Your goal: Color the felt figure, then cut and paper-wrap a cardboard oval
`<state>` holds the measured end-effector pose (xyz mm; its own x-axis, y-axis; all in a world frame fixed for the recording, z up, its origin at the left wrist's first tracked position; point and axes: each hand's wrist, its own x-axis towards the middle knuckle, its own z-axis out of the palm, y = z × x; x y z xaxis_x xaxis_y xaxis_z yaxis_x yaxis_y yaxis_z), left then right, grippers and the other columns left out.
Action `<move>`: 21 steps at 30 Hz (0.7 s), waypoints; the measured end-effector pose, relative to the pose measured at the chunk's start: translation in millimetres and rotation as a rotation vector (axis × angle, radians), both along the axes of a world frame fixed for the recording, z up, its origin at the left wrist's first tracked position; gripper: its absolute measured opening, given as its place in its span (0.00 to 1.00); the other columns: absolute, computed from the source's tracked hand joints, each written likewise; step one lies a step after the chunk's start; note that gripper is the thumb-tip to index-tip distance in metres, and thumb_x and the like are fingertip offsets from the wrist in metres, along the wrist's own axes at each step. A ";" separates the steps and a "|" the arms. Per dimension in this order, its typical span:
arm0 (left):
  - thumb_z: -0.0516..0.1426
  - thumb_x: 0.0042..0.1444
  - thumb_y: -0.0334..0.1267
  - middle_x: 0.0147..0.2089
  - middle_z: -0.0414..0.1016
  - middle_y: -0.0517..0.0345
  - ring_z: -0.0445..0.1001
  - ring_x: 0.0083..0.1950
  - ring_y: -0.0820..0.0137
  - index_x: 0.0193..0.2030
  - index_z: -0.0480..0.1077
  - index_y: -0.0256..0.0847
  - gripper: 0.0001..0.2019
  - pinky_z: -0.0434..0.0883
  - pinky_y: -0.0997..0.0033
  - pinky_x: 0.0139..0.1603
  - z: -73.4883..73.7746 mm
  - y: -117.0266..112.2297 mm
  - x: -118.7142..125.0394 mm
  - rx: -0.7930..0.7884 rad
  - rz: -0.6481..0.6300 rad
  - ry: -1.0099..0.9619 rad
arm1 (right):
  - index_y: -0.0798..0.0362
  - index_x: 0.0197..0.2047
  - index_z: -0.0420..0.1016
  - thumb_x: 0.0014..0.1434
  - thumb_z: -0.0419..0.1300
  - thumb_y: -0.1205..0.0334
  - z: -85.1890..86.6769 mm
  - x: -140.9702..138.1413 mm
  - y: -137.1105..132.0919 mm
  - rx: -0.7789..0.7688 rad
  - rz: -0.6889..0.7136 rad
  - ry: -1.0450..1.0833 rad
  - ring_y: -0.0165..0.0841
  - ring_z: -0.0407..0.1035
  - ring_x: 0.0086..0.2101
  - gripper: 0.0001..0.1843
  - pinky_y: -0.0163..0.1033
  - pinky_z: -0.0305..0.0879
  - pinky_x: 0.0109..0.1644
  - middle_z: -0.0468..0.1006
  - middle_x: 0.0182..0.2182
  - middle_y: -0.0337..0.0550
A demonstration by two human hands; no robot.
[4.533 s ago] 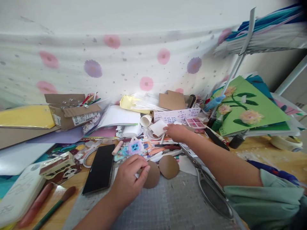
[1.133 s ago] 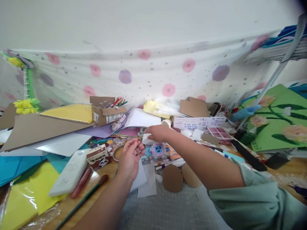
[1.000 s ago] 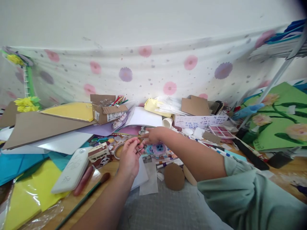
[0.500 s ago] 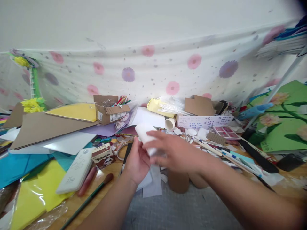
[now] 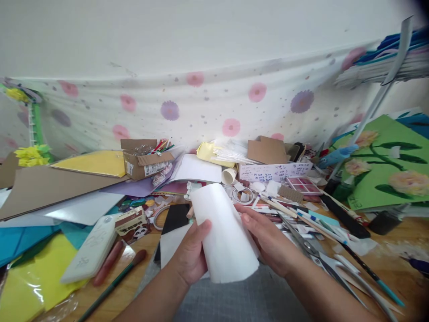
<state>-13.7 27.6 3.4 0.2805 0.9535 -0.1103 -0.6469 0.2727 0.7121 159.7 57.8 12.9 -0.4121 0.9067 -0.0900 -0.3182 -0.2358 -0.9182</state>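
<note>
A piece of white paper, bent into a curve, is held up and tilted over the front of the table. My left hand grips its left side, thumb on the front and fingers behind. On the opposite edge, my right hand has its thumb and fingers closed on the paper. The paper hides part of both hands' fingers and whatever lies behind it. Under my left hand, a flat white sheet and a black flat object show in part.
Scissors and several brushes lie to the right, near a pink palette. At left are a panda-printed box, a green-handled brush and a white case. A grey mat covers the front. A cardboard box stands behind.
The white paper has turned from a small, blurred roll into a broad curved face toward me. My right hand has moved from across it to its right edge. The view has shifted slightly right.
</note>
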 end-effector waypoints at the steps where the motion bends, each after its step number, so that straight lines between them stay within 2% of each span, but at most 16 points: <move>1: 0.66 0.47 0.46 0.37 0.82 0.47 0.78 0.48 0.51 0.50 0.72 0.36 0.25 0.69 0.51 0.55 -0.5 -0.3 0.9 0.015 0.008 0.014 | 0.52 0.48 0.76 0.51 0.68 0.48 -0.5 -2.5 -1.2 -0.030 0.019 0.022 0.37 0.77 0.34 0.24 0.39 0.69 0.39 0.83 0.38 0.46; 3: 0.66 0.47 0.44 0.39 0.82 0.47 0.78 0.48 0.51 0.53 0.71 0.37 0.26 0.68 0.51 0.56 -1.6 -0.2 2.0 0.020 0.012 0.010 | 0.54 0.41 0.78 0.47 0.71 0.52 0.9 -3.9 -2.7 -0.092 -0.003 0.036 0.35 0.76 0.27 0.20 0.37 0.68 0.33 0.84 0.31 0.43; 5: 0.67 0.46 0.46 0.42 0.82 0.46 0.77 0.49 0.52 0.54 0.71 0.38 0.28 0.69 0.52 0.55 -2.5 0.5 1.8 0.001 0.002 -0.033 | 0.54 0.36 0.78 0.45 0.72 0.55 4.5 -1.0 -2.3 -0.133 -0.094 0.057 0.33 0.74 0.23 0.17 0.35 0.67 0.28 0.83 0.27 0.42; 9: 0.64 0.46 0.50 0.44 0.81 0.46 0.77 0.48 0.51 0.51 0.73 0.38 0.27 0.71 0.52 0.52 -1.5 2.5 -2.4 -0.101 -0.053 -0.102 | 0.53 0.31 0.74 0.41 0.73 0.56 11.4 5.4 0.4 -0.129 -0.232 0.142 0.34 0.73 0.22 0.17 0.35 0.66 0.26 0.83 0.26 0.41; 12: 0.63 0.46 0.47 0.38 0.82 0.49 0.79 0.45 0.52 0.45 0.75 0.38 0.21 0.72 0.53 0.49 0.5 3.1 -6.2 -0.167 -0.030 -0.062 | 0.53 0.31 0.73 0.41 0.73 0.56 12.1 5.0 0.8 -0.099 -0.301 0.154 0.36 0.74 0.24 0.17 0.36 0.67 0.27 0.82 0.26 0.41; 14: 0.65 0.43 0.47 0.35 0.82 0.49 0.79 0.43 0.52 0.43 0.75 0.37 0.21 0.73 0.54 0.46 1.6 2.6 -6.5 -0.165 -0.024 -0.043 | 0.51 0.32 0.74 0.42 0.72 0.56 11.0 4.3 0.5 -0.079 -0.366 0.178 0.36 0.75 0.25 0.16 0.38 0.69 0.29 0.82 0.26 0.39; 18: 0.67 0.40 0.48 0.38 0.81 0.46 0.79 0.41 0.53 0.45 0.75 0.36 0.25 0.74 0.55 0.42 2.5 0.2 -0.8 -0.088 -0.007 0.017 | 0.47 0.34 0.74 0.45 0.69 0.57 12.5 8.3 -1.6 -0.067 -0.428 0.239 0.40 0.77 0.29 0.12 0.43 0.72 0.36 0.82 0.27 0.38; 21: 0.68 0.41 0.44 0.40 0.81 0.46 0.79 0.40 0.55 0.46 0.74 0.37 0.25 0.74 0.59 0.41 0.9 -1.3 5.4 -0.015 0.026 0.081 | 0.45 0.32 0.73 0.46 0.65 0.54 18.9 15.7 -5.4 0.004 -0.471 0.192 0.44 0.77 0.35 0.09 0.48 0.71 0.41 0.83 0.31 0.39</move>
